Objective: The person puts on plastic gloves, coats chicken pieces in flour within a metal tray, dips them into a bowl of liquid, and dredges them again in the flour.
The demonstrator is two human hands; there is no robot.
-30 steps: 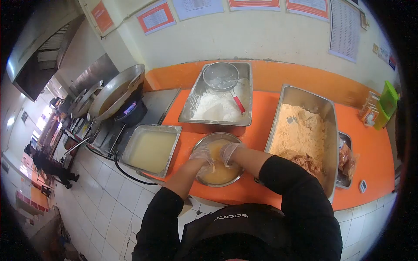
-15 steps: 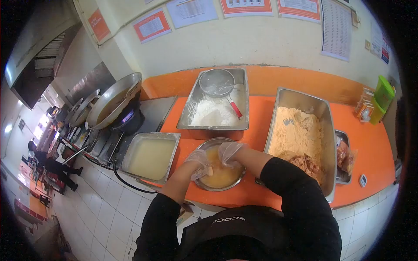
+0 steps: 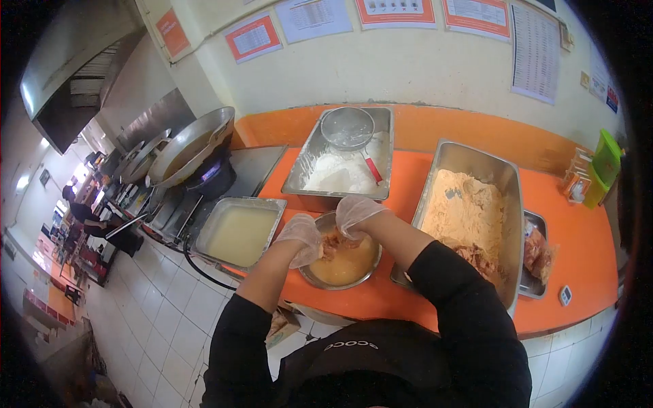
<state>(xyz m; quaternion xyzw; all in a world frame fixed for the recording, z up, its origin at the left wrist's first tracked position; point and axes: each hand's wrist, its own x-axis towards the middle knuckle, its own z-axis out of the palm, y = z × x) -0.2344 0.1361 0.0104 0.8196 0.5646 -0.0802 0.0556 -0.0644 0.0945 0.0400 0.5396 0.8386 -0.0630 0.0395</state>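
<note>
moved: both gloved hands, raised from the liquid (image 3: 348,268) towards the bowl's far side, meat now showing.
bowl (image 3: 340,287): round, metal, beneath.
left hand (image 3: 301,234): nearer, fingers closed on the meat's left side.
right hand (image 3: 359,214): fingers bent inward, grip unclear.
meat (image 3: 332,243): between the hands, above the liquid; long axis unclear.
</note>
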